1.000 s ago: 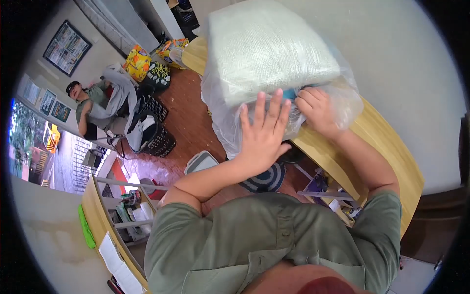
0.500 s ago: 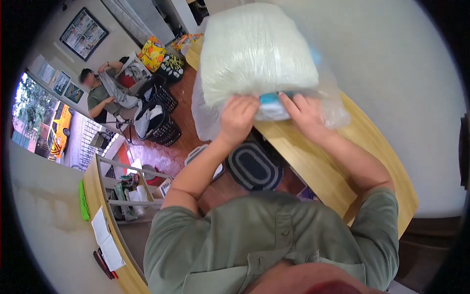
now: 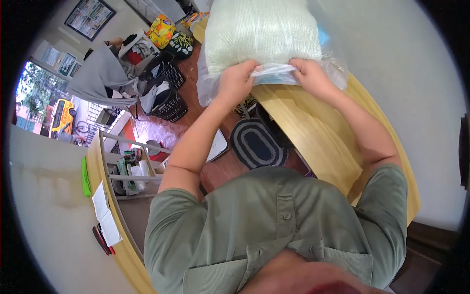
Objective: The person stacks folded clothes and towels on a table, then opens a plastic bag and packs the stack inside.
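A bulky pale, ribbed textile bundle (image 3: 262, 34) lies inside a clear plastic bag (image 3: 274, 73) on the wooden counter, its top cut off by the frame edge. My left hand (image 3: 238, 81) is closed on the bag's near edge at the left. At the right, my right hand (image 3: 313, 76) grips the same edge, thumb toward the other hand. Between them the plastic is drawn into a taut, folded strip. A light blue patch (image 3: 323, 36) shows through the bag on the right side.
The wooden counter (image 3: 313, 127) runs toward me on the right. Black laundry baskets (image 3: 169, 105) with clothes stand on the floor at left, where another person holds up a grey cloth (image 3: 103, 73). An oval rug (image 3: 258, 143) lies below. A side shelf bears an open notebook (image 3: 105, 215).
My hands have moved farther forward, and the plastic edge between them is now pulled into a strip. The other person has spread the grey cloth out wide.
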A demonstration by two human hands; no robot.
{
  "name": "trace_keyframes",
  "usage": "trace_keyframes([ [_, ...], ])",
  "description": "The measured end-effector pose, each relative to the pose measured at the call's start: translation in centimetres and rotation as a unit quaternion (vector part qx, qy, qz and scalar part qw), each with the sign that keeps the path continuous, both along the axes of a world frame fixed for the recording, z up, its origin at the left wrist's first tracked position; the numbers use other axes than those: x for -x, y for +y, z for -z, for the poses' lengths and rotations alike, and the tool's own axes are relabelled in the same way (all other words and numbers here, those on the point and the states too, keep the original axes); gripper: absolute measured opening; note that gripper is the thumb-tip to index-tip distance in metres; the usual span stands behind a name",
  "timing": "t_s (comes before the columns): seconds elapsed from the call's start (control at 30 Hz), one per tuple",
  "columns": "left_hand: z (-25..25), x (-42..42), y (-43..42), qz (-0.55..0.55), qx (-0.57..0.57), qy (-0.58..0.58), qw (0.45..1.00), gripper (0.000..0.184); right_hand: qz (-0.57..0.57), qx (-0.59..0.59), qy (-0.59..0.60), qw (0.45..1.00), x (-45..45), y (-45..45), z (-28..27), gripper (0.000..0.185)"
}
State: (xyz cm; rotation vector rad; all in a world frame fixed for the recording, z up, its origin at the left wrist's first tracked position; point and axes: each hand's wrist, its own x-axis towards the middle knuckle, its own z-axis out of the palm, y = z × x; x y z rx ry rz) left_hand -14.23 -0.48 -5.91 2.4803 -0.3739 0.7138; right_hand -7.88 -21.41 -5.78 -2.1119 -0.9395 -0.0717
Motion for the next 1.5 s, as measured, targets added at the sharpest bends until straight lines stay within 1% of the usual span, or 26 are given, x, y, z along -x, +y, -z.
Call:
trace_keyframes([
  [0.13,-0.9,1.0,1.0,0.006,-0.100,0.048,0.994,0.016,-0.019,0.025,0.003,1.000,-0.2,-0.2,-0.1,0.010],
  [0.2,-0.1,1.5,1.6,0.082,-0.147,-0.121,0.978,0.018,-0.024,0.032,0.008,0.999,0.8,-0.5,-0.6,0.009],
  [0.3,-0.3,3.3,2.3,-0.002,-0.270,-0.100,0.958,0.016,-0.011,0.093,-0.157,0.983,2.6,-1.2,-1.1,0.011],
  [0.37,-1.2,3.8,2.6,-0.007,-0.282,-0.169,0.944,0.017,0.014,0.199,-0.371,0.907,2.8,-1.4,-0.4,0.018],
  [0.5,-0.5,3.5,2.4,-0.001,-0.233,-0.267,0.935,0.021,-0.035,0.144,-0.507,0.849,3.6,-1.8,-1.9,0.021],
  [0.6,0.5,3.0,2.7,0.007,-0.134,-0.215,0.967,0.024,-0.101,0.060,-0.463,0.879,2.1,-1.3,-2.1,0.017],
  [0.67,0.5,2.4,3.3,0.008,-0.114,-0.174,0.978,0.023,-0.044,0.074,-0.178,0.980,0.9,-1.3,-1.7,0.015],
  [0.73,0.3,1.2,4.0,0.005,-0.091,-0.131,0.987,0.023,-0.041,0.028,-0.129,0.990,-0.6,-0.9,-1.8,0.007],
  [0.77,0.2,0.3,4.4,0.027,-0.015,-0.039,0.999,0.021,-0.034,0.031,-0.008,0.999,-1.4,-0.6,-2.0,0.004],
  [0.8,-0.3,-0.2,4.6,0.049,0.061,0.053,0.996,0.019,-0.025,0.033,0.113,0.993,-2.1,-0.4,-2.2,0.006],
  [0.83,-0.7,-0.4,4.9,0.048,0.062,0.057,0.995,0.019,-0.026,0.034,0.117,0.992,-2.5,-0.1,-2.3,0.006],
  [0.9,-2.6,-0.6,4.9,0.066,0.130,0.241,0.960,0.021,-0.005,-0.033,0.231,0.972,-2.8,0.3,-2.6,0.018],
  [0.93,-3.1,-0.8,5.5,0.066,0.131,0.241,0.959,0.021,-0.004,-0.032,0.231,0.972,-2.8,0.4,-3.0,0.018],
  [1.0,-4.8,-0.5,7.4,0.152,-0.038,0.215,0.964,0.023,-0.012,0.029,0.230,0.973,-2.8,0.4,-3.7,0.024],
  [1.03,-6.3,0.1,8.7,0.122,-0.141,0.256,0.948,0.024,-0.011,0.030,0.230,0.973,-2.9,0.3,-3.8,0.024],
  [1.07,-5.4,0.3,11.0,0.187,-0.064,0.190,0.962,0.023,-0.014,0.032,0.244,0.969,-3.1,0.2,-3.8,0.024],
  [1.1,-6.4,-0.1,13.8,0.170,-0.131,0.267,0.940,0.022,-0.019,0.033,0.258,0.965,-3.1,0.1,-3.8,0.025],
  [1.13,-7.3,0.1,15.9,0.127,-0.056,0.358,0.923,0.022,-0.020,0.033,0.257,0.966,-3.0,0.3,-3.8,0.025],
  [1.2,-8.8,0.7,19.3,0.022,0.023,0.324,0.945,0.023,-0.017,-0.007,0.271,0.962,-2.7,0.5,-3.8,0.026],
  [1.23,-8.4,1.2,20.6,-0.125,0.035,0.203,0.971,0.023,-0.018,-0.009,0.270,0.963,-2.7,0.5,-3.7,0.026],
  [1.27,-8.1,1.7,20.3,-0.381,-0.129,-0.031,0.915,0.021,-0.014,-0.011,0.269,0.963,-2.8,0.5,-3.6,0.026],
  [1.33,-7.8,3.2,12.3,-0.322,-0.039,-0.445,0.835,0.023,-0.009,-0.017,0.264,0.964,-2.7,0.8,-4.0,0.025],
  [1.37,-6.0,4.0,8.0,-0.173,0.041,-0.406,0.897,0.030,-0.005,-0.024,0.285,0.958,-2.5,0.9,-4.5,0.023],
  [1.4,-3.8,4.6,4.5,-0.079,-0.058,-0.381,0.919,0.034,0.000,-0.028,0.309,0.951,-2.3,0.7,-4.7,0.022],
  [1.43,-1.4,5.7,0.3,-0.114,-0.175,-0.326,0.922,0.038,0.004,-0.024,0.309,0.951,-2.3,0.5,-4.5,0.022],
  [1.5,2.1,5.5,-3.1,-0.038,-0.214,-0.368,0.904,0.052,-0.008,-0.028,0.352,0.935,-3.0,0.4,-4.3,0.017],
])
